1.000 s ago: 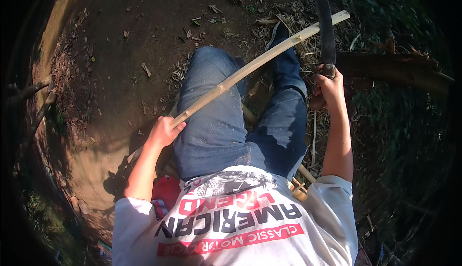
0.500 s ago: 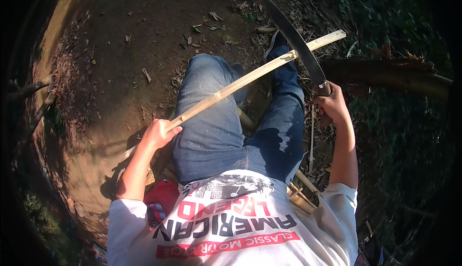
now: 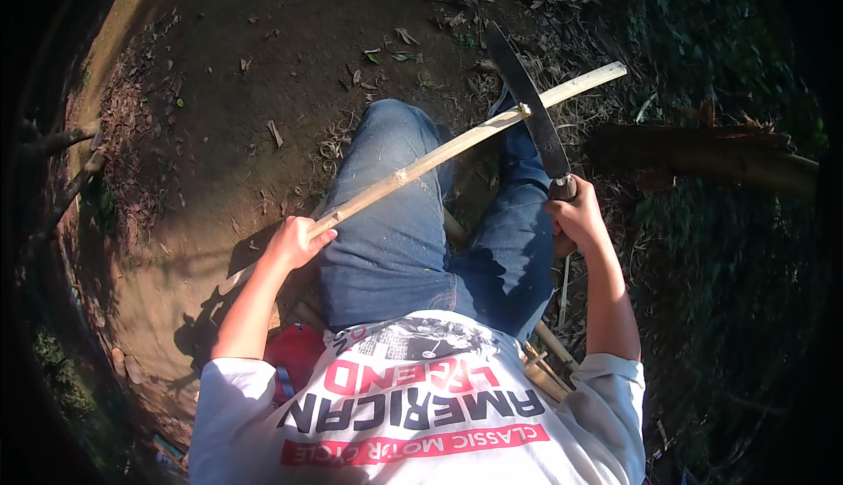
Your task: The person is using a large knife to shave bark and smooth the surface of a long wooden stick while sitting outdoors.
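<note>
A long pale bamboo strip point(image 3: 448, 151) slants across my lap, its far end up to the right. My left hand point(image 3: 297, 242) is closed round its near end, beside my left knee. In my right hand point(image 3: 576, 214) is the wooden handle of a machete point(image 3: 546, 138) with a dark, slightly curved blade. The blade crosses over the strip near a knot, its tip pointing up and left. Whether the edge bites into the strip or only touches it, I cannot tell. My legs in blue jeans point(image 3: 378, 230) lie beneath the strip.
A thick log point(image 3: 702, 156) lies at the right, past my right hand. Cut bamboo pieces point(image 3: 549, 371) and a red cloth-like thing point(image 3: 294, 352) are by my hips. Dry leaves and curled shavings point(image 3: 334, 147) litter the dirt. Branches point(image 3: 66, 144) jut in at the left.
My right hand has drawn the machete down and to the left, so its blade now crosses the strip closer to me. My left hand and the strip have barely moved.
</note>
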Demonstrator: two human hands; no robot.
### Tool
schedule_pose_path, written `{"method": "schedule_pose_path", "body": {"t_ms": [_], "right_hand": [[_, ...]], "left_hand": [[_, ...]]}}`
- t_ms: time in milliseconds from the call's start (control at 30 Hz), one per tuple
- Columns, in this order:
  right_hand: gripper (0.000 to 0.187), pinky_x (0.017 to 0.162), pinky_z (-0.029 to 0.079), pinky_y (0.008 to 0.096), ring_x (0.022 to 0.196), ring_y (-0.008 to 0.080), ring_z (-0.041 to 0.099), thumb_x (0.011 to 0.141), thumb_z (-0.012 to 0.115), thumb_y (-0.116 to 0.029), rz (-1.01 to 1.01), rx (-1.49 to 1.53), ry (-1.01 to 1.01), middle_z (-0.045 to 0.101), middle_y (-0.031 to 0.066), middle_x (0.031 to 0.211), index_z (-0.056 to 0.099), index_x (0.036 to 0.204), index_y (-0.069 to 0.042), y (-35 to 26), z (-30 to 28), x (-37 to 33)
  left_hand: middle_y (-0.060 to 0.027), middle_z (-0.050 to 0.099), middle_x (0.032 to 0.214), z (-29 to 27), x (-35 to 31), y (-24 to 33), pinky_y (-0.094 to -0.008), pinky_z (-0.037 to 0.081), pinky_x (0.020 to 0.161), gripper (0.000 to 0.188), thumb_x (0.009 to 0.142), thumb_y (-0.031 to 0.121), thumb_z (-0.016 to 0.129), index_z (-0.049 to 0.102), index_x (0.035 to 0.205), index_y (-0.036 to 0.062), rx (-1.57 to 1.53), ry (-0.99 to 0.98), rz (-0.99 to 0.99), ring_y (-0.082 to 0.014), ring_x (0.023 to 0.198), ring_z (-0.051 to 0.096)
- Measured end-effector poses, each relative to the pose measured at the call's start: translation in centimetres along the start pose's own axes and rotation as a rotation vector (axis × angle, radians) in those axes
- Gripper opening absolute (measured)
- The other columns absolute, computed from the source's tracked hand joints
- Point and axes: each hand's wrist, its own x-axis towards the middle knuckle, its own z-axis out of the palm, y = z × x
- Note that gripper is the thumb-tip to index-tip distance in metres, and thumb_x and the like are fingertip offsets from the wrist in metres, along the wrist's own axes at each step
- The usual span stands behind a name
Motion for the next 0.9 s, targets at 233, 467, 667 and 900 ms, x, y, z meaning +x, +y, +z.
{"method": "schedule_pose_path", "body": {"t_ms": [233, 467, 667, 900], "right_hand": [[0.016, 0.042, 0.042, 0.0286, 0.044, 0.0131, 0.052, 0.070, 0.062, 0.004, 0.023, 0.126, 0.087, 0.052, 0.0039, 0.058, 0.051, 0.080, -0.002, -0.5, 0.3, 0.6], [0.013, 0.043, 0.043, 0.0287, 0.045, 0.0113, 0.050, 0.074, 0.061, 0.005, 0.027, 0.410, 0.280, 0.052, 0.0026, 0.058, 0.051, 0.077, -0.002, -1.3, 0.0, 1.5], [0.013, 0.043, 0.043, 0.0286, 0.045, 0.0115, 0.052, 0.070, 0.062, 0.004, 0.030, 0.150, -0.017, 0.051, 0.0024, 0.058, 0.053, 0.079, 0.000, -2.1, -1.5, 0.9], [0.016, 0.042, 0.042, 0.0283, 0.045, 0.0116, 0.053, 0.070, 0.061, 0.003, -0.034, 0.041, -0.117, 0.052, 0.0017, 0.059, 0.056, 0.085, 0.001, -1.3, 1.1, 0.0]], "left_hand": [[-0.0228, 0.051, 0.057, 0.8, 0.7, -0.6, -0.0440, 0.044, 0.054, 0.072, 0.084, 0.064, 0.060, 0.054, 0.067, -0.0056, -0.020, 0.008, 0.004, -0.0401, 0.057, 0.058], [-0.0285, 0.061, 0.068, 0.4, 0.8, 0.5, -0.0467, 0.050, 0.061, 0.072, 0.081, 0.064, 0.064, 0.063, 0.071, -0.0077, 0.043, -0.036, -0.063, -0.0440, 0.075, 0.066], [-0.0286, 0.061, 0.069, 0.1, -0.1, 0.7, -0.0467, 0.050, 0.061, 0.071, 0.082, 0.063, 0.064, 0.064, 0.073, -0.0077, -0.013, -0.039, -0.093, -0.0442, 0.075, 0.066], [-0.0279, 0.061, 0.067, -0.2, -0.2, 0.8, -0.0466, 0.050, 0.061, 0.067, 0.083, 0.059, 0.066, 0.064, 0.073, -0.0069, -0.022, -0.047, -0.134, -0.0451, 0.074, 0.065]]}}
